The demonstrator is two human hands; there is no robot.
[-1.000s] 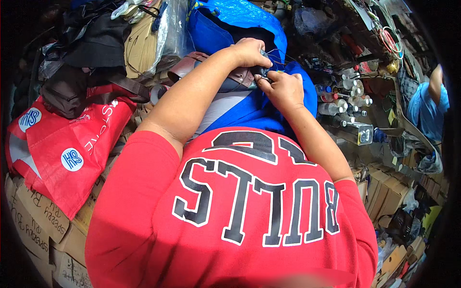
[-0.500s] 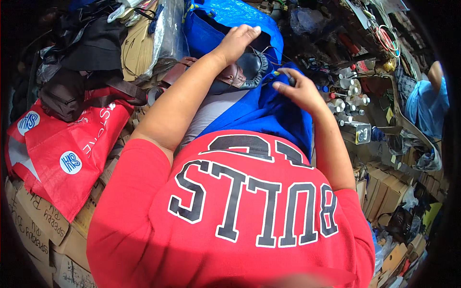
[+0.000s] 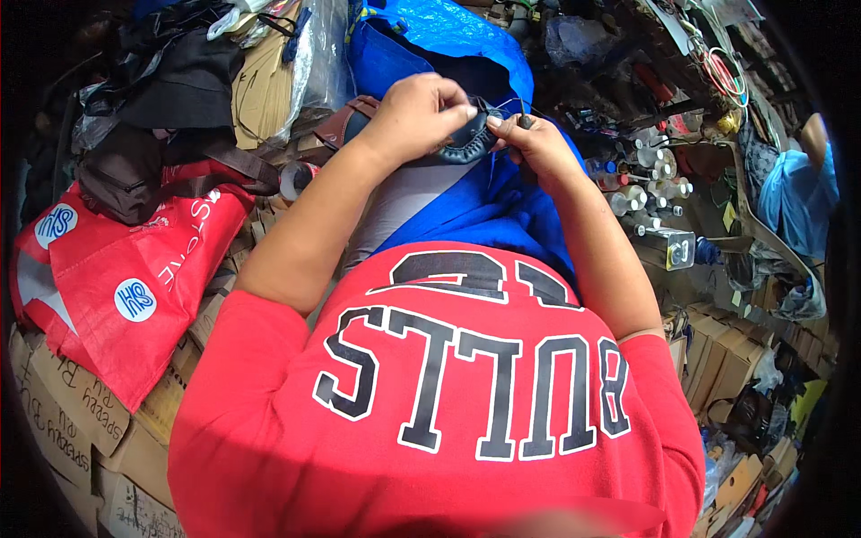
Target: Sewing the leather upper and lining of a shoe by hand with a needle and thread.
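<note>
A dark leather shoe with brown panels lies across my lap, its gathered, stitched toe edge pointing right. My left hand is over the shoe's middle, thumb and forefinger pinched together near the toe. What they pinch is too small to make out, though thin thread shows beside them. At the toe, my right hand is closed around a slim dark-handled tool, like an awl, with its thin end up. The right thumb and forefinger meet at the stitched edge. My left hand hides part of the shoe's upper.
Blue cloth covers part of my lap, and a blue plastic bag gapes beyond the shoe. To the left are a red shopping bag and cardboard boxes. Several small bottles stand at the right.
My left hand has come down and back onto the shoe, its fingers now pinched. The right hand has moved left to the toe, and the tool now points up.
</note>
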